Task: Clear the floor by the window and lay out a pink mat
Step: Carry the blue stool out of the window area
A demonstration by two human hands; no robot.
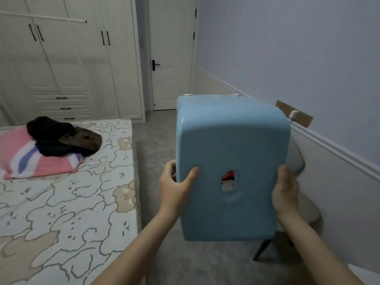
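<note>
Blue box: a glossy light-blue plastic box (pixel 230 157) was held up off the floor, near centre, between bed and right wall; an oval hole in its near face showed something red and white inside.
Left hand: the left hand (pixel 174 188) gripped the box's near left edge, thumb pressed on the near face, fingers curled round the side.
Right hand: the right hand (pixel 285 192) clasped the near right edge, fingers wrapped out of sight behind it.
Bed: a bed (pixel 67 202) with a cartoon-print sheet lay on the left.
Pink cloth: a folded pink striped cloth (pixel 35 161) lay on the bed's far left, dark clothes (pixel 61 136) piled on it.
Chair: a chair (pixel 304 214) stood behind the box, by the right wall.
Far end: wardrobe (pixel 72 58) and closed door (pixel 170 58).
</note>
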